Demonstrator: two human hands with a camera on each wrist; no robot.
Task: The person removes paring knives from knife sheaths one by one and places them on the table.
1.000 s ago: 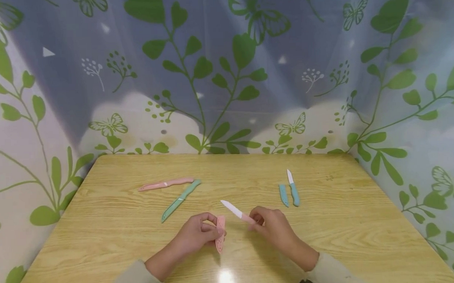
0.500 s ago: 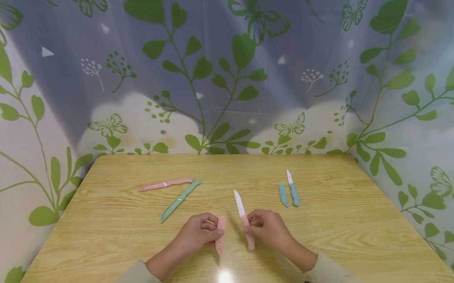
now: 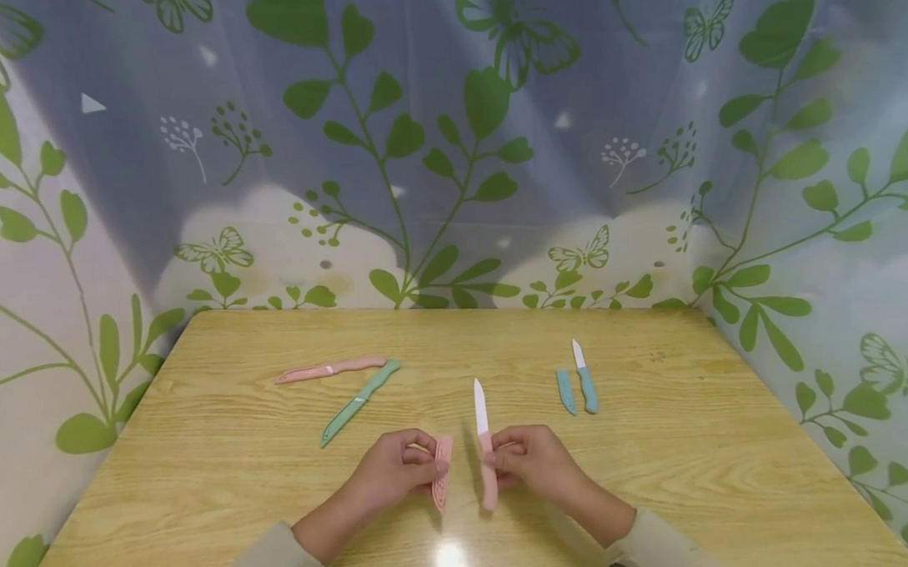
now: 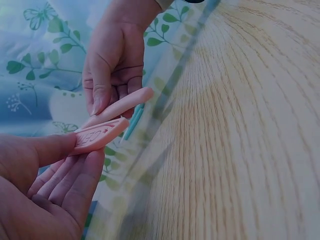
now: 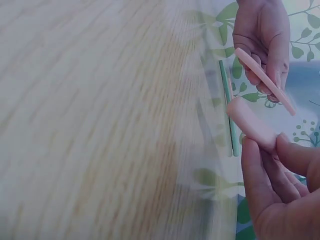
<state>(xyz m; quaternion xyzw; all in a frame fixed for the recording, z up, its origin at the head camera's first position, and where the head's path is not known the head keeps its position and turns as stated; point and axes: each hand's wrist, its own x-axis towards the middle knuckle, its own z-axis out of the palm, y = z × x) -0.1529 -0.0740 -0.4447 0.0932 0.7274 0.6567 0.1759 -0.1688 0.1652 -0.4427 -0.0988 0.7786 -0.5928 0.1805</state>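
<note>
My left hand [image 3: 397, 469] pinches a pink knife sheath [image 3: 441, 474] between thumb and fingers, its narrow tip pointing toward me. Raised lettering shows on the sheath [image 4: 100, 137] in the left wrist view. Just to its right, my right hand [image 3: 534, 463] pinches the pink handle of a small paring knife [image 3: 488, 474]. The bare white blade [image 3: 480, 406] points away from me, roughly upright in the head view. Sheath and knife are side by side with a narrow gap. In the right wrist view the handle [image 5: 252, 125] sticks out past the right fingertips.
On the wooden table [image 3: 656, 477], a sheathed pink knife [image 3: 331, 369] and a sheathed green knife [image 3: 360, 402] lie at the left. A blue-handled knife [image 3: 586, 379] with bare blade lies at the right beside its blue sheath [image 3: 566, 391]. A leaf-patterned curtain [image 3: 449, 150] stands behind the table.
The right hand has turned the knife from slanting left to pointing straight away, and brought it slightly closer to the sheath. The left hand has stayed nearly still.
</note>
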